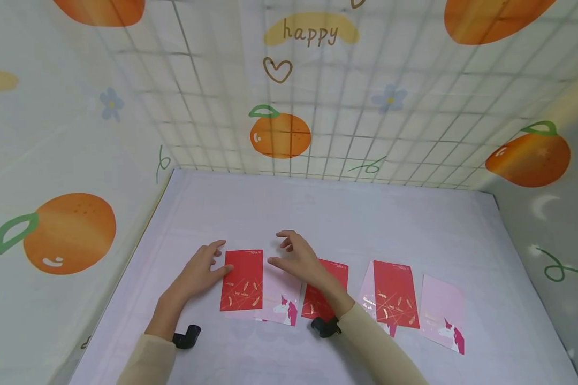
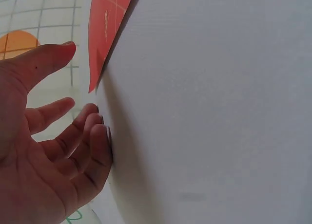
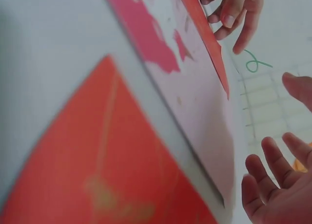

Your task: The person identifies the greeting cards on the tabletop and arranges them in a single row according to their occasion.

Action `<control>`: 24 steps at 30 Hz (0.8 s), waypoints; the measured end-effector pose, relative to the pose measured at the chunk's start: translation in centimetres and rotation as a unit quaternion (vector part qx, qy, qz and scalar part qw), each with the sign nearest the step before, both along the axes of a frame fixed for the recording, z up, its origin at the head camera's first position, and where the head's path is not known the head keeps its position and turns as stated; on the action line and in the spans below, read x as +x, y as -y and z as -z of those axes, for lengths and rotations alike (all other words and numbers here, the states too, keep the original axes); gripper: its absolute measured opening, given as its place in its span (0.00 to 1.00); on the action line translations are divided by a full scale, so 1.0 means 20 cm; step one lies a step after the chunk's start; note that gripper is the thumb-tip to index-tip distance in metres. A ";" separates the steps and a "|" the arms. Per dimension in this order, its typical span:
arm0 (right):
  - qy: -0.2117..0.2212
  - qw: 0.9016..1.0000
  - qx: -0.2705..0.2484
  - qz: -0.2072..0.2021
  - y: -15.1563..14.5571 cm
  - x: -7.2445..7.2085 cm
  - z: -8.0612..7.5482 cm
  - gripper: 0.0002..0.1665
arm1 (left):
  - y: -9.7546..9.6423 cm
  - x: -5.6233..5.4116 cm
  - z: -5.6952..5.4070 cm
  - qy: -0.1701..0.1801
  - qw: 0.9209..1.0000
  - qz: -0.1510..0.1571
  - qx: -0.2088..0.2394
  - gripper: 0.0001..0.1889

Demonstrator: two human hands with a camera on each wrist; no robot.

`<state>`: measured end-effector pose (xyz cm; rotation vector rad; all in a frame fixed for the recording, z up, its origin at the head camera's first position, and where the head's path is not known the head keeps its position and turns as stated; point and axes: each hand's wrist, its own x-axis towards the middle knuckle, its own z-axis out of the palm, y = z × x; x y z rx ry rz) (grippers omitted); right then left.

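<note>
White fruit-printed backdrop (image 1: 327,80) behind pale lavender tabletop (image 1: 375,219). Leftmost there: rectangular gold-printed red paper card (image 1: 243,289), overlapping pink unicorn-printed paper card (image 1: 275,294). Left hand (image 1: 198,271) loose, thumb at red edge, contact hard to judge. Right hand (image 1: 299,261) relaxed, ungripping, over pink.

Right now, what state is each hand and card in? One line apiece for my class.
Left hand, loosely bent, gripping nothing.
Right hand, loosely bent, gripping nothing.
Left red card, overlapping pink.
Left pink card, unicorn print showing.
Middle red card, partly hidden by the right forearm.
Right red card, overlapping the centre-right pink card.
Centre-right pink card, partly covered.
Far-right pink card, uncovered.
</note>
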<state>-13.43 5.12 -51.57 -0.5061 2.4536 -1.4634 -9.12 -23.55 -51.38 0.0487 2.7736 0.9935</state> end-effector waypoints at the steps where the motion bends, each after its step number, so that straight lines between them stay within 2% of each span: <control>1: 0.002 1.000 -0.002 -0.002 0.02 -0.01 0.00 0.43 | 0.00 -0.01 0.00 0.005 1.000 -0.001 0.005 0.42; 6: 0.017 1.000 -0.008 -0.012 0.08 -0.05 0.03 0.41 | 0.02 -0.03 0.00 0.019 0.999 -0.005 0.025 0.38; 10: 0.028 0.999 0.018 -0.017 0.12 -0.08 0.06 0.39 | 0.04 -0.04 0.00 0.022 0.999 -0.004 0.028 0.36; 15: 0.000 0.997 0.072 -0.022 0.14 -0.09 0.09 0.38 | 0.05 -0.05 0.01 0.031 0.999 -0.005 0.032 0.35; 24: -0.045 0.986 0.158 -0.027 0.18 -0.09 0.11 0.35 | 0.04 -0.06 0.03 0.042 0.999 0.000 0.022 0.34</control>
